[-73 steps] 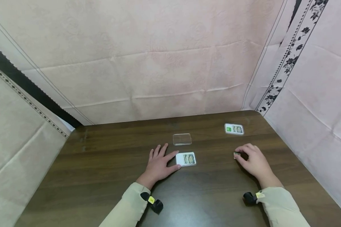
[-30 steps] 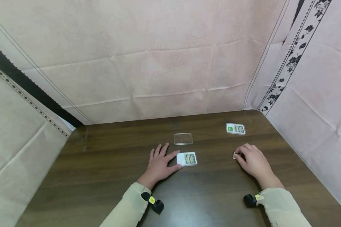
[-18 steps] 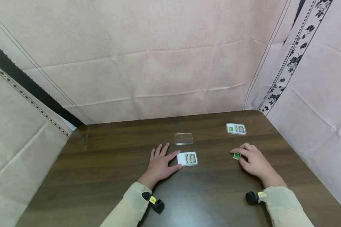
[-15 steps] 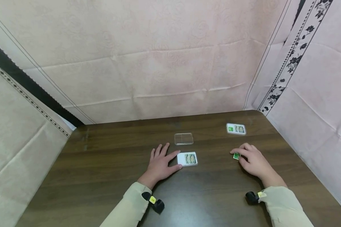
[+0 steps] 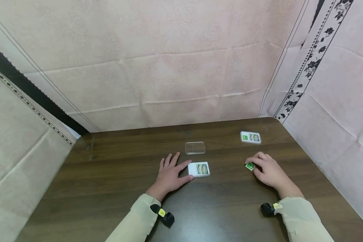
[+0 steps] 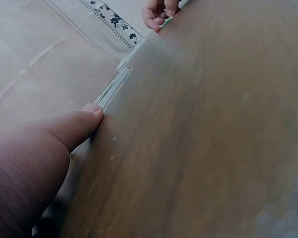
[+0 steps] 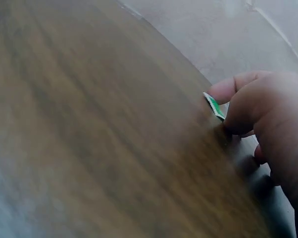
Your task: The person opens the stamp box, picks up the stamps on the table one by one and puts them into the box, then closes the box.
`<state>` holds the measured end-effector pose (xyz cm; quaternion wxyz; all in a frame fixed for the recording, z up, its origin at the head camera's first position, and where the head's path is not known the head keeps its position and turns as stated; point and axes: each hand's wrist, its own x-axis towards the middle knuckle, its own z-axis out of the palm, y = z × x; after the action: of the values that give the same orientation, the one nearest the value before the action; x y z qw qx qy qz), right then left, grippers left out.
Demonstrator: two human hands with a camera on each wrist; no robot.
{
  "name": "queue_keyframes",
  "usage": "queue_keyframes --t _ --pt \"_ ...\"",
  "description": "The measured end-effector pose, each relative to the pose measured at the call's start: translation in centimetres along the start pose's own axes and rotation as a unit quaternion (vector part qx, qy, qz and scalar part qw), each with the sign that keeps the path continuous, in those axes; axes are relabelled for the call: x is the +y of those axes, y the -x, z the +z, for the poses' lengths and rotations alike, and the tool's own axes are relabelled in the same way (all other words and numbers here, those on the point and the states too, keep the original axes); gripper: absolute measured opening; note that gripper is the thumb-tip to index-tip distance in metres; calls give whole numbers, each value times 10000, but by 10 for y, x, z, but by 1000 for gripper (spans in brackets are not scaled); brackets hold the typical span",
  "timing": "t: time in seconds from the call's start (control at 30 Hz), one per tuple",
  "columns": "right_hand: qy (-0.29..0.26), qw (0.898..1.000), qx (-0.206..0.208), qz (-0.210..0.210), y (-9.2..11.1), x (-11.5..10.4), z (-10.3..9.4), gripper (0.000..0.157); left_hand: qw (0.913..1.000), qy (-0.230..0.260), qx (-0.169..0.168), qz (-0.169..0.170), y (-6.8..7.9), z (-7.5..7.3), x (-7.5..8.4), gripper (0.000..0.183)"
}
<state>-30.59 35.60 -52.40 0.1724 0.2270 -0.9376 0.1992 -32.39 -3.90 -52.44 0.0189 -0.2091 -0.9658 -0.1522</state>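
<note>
My right hand (image 5: pixel 267 170) pinches a small green stamp (image 5: pixel 250 166) between thumb and index finger, just over the table. Its toothed white edge shows in the right wrist view, where the stamp (image 7: pixel 215 106) is tilted. My left hand (image 5: pixel 168 174) lies spread on the table, thumb and index fingertip touching the left corners of a clear flat case (image 5: pixel 192 169). Inside that case is a white card bearing two stamp-like pictures on its right part. In the left wrist view the thumb (image 6: pixel 92 110) presses against the case's edge.
A clear lid (image 5: pixel 195 148) lies behind the case. Farther back on the right is another clear case (image 5: pixel 250 137) with a green stamp and two pictures on white. The brown table (image 5: pixel 124 161) has pale patterned cloth (image 5: pixel 175 67) hanging behind and at both sides.
The stamp in my right hand showed a pale face earlier; its green face is up now. Since half a second ago it has turned slightly and shifted left. My left hand stays put.
</note>
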Motion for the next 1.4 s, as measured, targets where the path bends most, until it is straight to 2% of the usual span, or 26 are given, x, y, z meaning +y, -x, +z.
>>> queue_keyframes --t 0.27,0.47,0.67,0.83,0.93,1.07,1.13,1.4 --pt "-257 9992 94 294 0 0 0 28 10000 -36 22 14 -1 1 -1 66" --pt "-228 9975 418 519 1 -3 -1 14 10000 -30 38 40 -1 2 -1 66" --pt "-483 9926 883 678 0 -5 0 13 10000 14 60 45 -1 1 0 67" --pt "-1112 9787 1162 1279 -8 -16 7 10 10000 -22 74 22 -1 3 -2 67" --pt "-1547 9674 1164 1634 -15 -27 13 7 9999 -32 112 46 -1 4 -3 67" --pt "-2030 9537 1157 1891 -27 -45 24 6 9999 1 145 62 0 3 -3 65" --pt "-2234 9477 1133 1978 -34 -54 30 6 9999 17 152 67 1 3 -3 64" --pt "-2702 9363 1063 1977 -56 -91 52 6 9999 52 113 55 1 1 -1 64"
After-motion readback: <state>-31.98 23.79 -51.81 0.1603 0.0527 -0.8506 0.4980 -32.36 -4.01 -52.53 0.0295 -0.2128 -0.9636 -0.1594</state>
